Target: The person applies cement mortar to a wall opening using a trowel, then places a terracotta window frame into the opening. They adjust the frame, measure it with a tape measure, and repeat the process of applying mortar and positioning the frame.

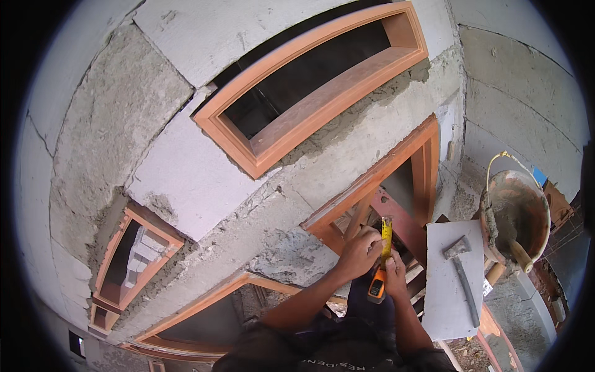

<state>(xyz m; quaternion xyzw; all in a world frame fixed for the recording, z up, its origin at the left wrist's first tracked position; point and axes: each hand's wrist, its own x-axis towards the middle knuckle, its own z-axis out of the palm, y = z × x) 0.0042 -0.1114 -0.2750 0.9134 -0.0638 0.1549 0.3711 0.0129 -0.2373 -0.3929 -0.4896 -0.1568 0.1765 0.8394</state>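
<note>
An orange-and-black tape measure [376,287] is gripped in my right hand [395,274]. Its short length of yellow blade [387,234] sticks out away from me. Close beside the blade, my left hand [361,253] is closed with its fingers curled; anything inside them is hidden. Both hands are in front of my body, just short of a reddish-brown wooden frame [372,180] set in the wall. A reddish plank [401,224] runs behind the blade's tip.
A hatchet-like hammer [463,276] lies on a pale board [437,285] at the right. Beyond it stands a bucket [540,217] of mortar with a wooden-handled tool [520,255] inside. More wooden frames [260,162] sit in the grey block wall [180,177] ahead and left.
</note>
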